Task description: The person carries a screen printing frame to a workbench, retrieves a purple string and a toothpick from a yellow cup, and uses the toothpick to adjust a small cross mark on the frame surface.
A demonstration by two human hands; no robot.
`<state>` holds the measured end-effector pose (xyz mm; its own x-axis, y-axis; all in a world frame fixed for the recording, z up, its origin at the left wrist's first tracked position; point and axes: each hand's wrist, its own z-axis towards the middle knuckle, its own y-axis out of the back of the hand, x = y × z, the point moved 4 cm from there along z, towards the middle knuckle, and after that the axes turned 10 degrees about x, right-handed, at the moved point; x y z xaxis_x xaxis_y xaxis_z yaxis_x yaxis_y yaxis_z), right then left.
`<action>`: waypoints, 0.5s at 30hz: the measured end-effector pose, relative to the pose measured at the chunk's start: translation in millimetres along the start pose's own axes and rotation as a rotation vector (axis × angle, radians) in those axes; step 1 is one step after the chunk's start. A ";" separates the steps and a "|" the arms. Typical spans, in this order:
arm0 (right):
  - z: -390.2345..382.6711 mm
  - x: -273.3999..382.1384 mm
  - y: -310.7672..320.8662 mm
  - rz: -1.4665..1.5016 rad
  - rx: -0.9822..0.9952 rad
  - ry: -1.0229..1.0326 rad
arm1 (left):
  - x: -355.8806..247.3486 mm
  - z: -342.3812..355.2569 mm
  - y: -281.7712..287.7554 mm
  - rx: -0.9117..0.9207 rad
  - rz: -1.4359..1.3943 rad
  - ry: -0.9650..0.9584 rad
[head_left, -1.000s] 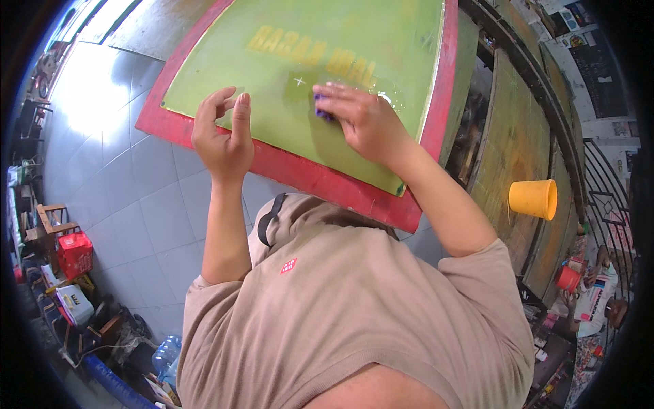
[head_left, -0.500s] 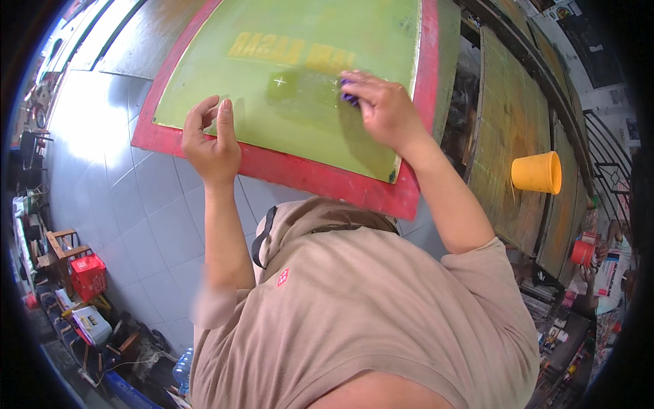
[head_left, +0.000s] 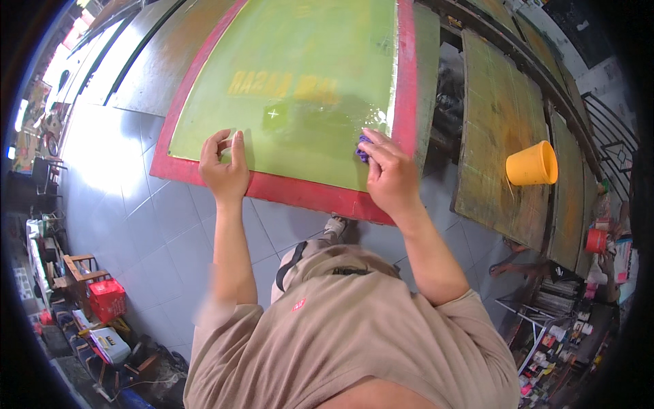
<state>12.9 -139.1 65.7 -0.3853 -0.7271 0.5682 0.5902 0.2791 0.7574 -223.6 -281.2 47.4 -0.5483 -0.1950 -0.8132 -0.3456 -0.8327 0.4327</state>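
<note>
A printing screen point(head_left: 310, 146) lies before me, its yellow-green mesh set in a red frame point(head_left: 310, 198). Faint yellow mirrored lettering and a small white cross show on the mesh. My right hand point(head_left: 395, 174) presses a crumpled purple cloth point(head_left: 363, 148) to the mesh near its right edge; most of the cloth is hidden under the fingers. Wet, shiny spots lie just beyond it. Over the near left part of the frame is my left hand point(head_left: 226, 167), its fingers bent and apart from the thumb, with nothing between them. Whether its palm touches the frame I cannot tell.
An orange bucket point(head_left: 531, 163) stands on a stained board point(head_left: 501, 136) to the right. Grey tiles point(head_left: 163, 211) cover the floor. A red box point(head_left: 107, 300) sits at the lower left. Another person's hand point(head_left: 605, 262) is near a red container point(head_left: 596, 240) at the far right.
My right hand has drawn the purple cloth toward me and slightly right over the mesh. Wet spots now glint near the mesh's right edge. The view has shifted; my left hand keeps its bent shape.
</note>
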 end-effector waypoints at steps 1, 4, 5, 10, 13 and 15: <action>-0.5 -0.2 0.3 0.021 -0.030 0.022 | -1.9 1.0 -0.8 0.009 0.060 -0.017; -3.5 -4.7 -0.6 0.083 -0.054 0.036 | -4.6 2.1 -2.0 0.040 0.160 -0.021; -4.4 -6.9 -1.2 0.112 -0.052 0.033 | -4.6 2.1 -2.2 0.046 0.177 -0.012; -6.8 -11.7 -3.4 0.171 -0.049 0.022 | -1.8 1.9 -3.5 0.085 0.177 0.023; -7.1 -6.6 -2.4 0.056 -0.074 0.058 | 2.0 3.1 -1.5 0.090 0.153 0.021; -6.7 -4.5 -1.9 0.052 -0.048 0.051 | 3.0 4.7 -1.1 0.107 0.175 -0.009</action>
<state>18.3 -140.6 59.5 -0.3175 -0.7435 0.5886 0.6423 0.2880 0.7103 -228.4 -278.4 46.3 -0.6136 -0.3273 -0.7186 -0.3228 -0.7266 0.6065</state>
